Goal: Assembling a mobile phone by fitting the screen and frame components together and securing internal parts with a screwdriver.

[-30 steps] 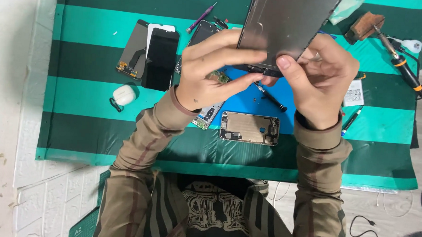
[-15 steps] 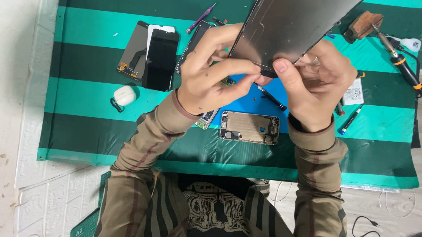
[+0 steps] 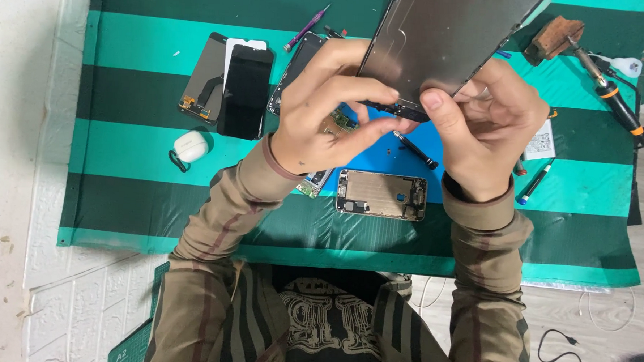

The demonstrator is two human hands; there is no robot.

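Both hands pinch grey phone display panel at lower edge: left hand, right hand; opened phone chassis near front edge of striped mat.

1. Both forearms rise from the bottom of the view and lean inward, sleeves ending at the wrists.
2. The left hand is raised, back toward the camera, its fingers curled and its thumb stretched toward the other hand.
3. The right hand sits level with it, thumb pressed forward (the nail shows plainly), fingers folded behind.
4. The two thumbs' tips lie close together, pinching.
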